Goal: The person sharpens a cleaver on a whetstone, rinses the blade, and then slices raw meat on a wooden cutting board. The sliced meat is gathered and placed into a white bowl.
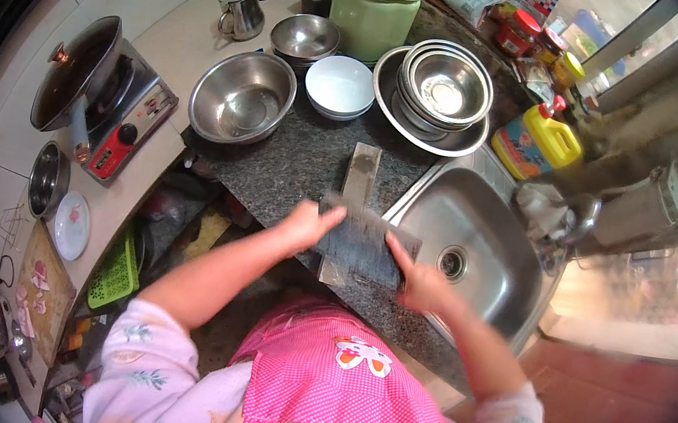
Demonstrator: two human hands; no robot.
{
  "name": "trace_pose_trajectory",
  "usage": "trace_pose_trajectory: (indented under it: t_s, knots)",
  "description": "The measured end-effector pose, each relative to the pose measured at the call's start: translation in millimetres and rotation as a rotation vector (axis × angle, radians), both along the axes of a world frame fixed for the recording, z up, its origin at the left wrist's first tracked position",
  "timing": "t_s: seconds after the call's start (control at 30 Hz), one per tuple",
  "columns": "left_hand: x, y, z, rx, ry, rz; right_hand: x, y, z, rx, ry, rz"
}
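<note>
A broad, dark cleaver blade (360,243) lies across a long grey whetstone (362,166) on the speckled granite counter (300,168). My left hand (311,226) grips the blade's left end, thumb on top. At the right end, my right hand (426,284) is closed around the cleaver, with a finger stretched along the blade; the handle is hidden in the fist. Both the blade and hands look slightly blurred. The stone's far end and a bit of its near end show beyond the blade.
Right of the stone is a steel sink (471,229). Behind stand a steel basin (242,99), white bowls (340,86), nested steel bowls (448,88) and a green utensil container (374,17). A portable stove (132,120) with a wok (74,74) and a cutting board (53,309) with meat are leftward.
</note>
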State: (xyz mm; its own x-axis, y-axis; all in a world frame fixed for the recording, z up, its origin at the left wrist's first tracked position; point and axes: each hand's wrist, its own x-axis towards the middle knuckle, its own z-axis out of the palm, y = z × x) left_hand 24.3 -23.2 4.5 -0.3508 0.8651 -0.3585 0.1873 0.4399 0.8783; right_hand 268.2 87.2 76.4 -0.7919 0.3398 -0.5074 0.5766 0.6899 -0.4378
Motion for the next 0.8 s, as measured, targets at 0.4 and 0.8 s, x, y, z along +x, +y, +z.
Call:
trace_pose_trajectory:
  t_s: [0.4,0.8]
  knots:
    - [20,-30,-14,0.046,-0.007,0.051,13,-23,12,-0.098,-0.044,0.027]
    - [18,-30,-6,-0.016,0.191,-0.111,20,-33,14,-0.125,-0.115,-0.003]
